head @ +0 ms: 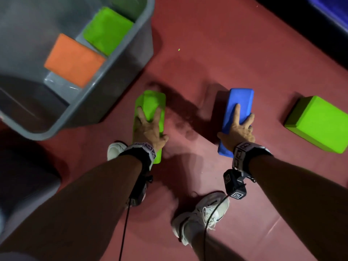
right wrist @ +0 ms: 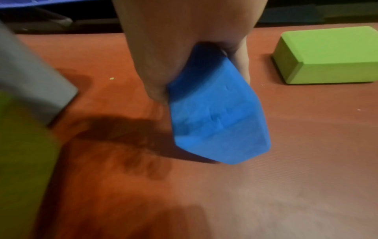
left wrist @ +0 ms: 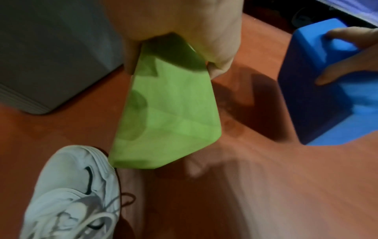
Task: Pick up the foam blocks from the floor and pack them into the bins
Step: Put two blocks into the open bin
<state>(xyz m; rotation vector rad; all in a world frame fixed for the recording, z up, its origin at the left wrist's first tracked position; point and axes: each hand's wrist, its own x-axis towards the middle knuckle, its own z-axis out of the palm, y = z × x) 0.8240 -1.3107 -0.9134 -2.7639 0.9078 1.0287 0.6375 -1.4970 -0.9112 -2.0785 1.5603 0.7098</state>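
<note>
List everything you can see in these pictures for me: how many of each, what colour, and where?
Grey plastic bin: one, grey, upper left on the floor.
Orange foam block: one, orange, inside the bin.
Green foam blocks: three, green; one in the bin, one held in the left hand, one lying on the floor at far right.
Blue foam block: one, blue, held in the right hand.
Red floor mat: one, reddish, under everything.
White sneakers: two, whitish, one by each forearm.
Wrist cameras: two, black, strapped on the wrists.
Left hand: grips the green block.
Right hand: grips the blue block.
</note>
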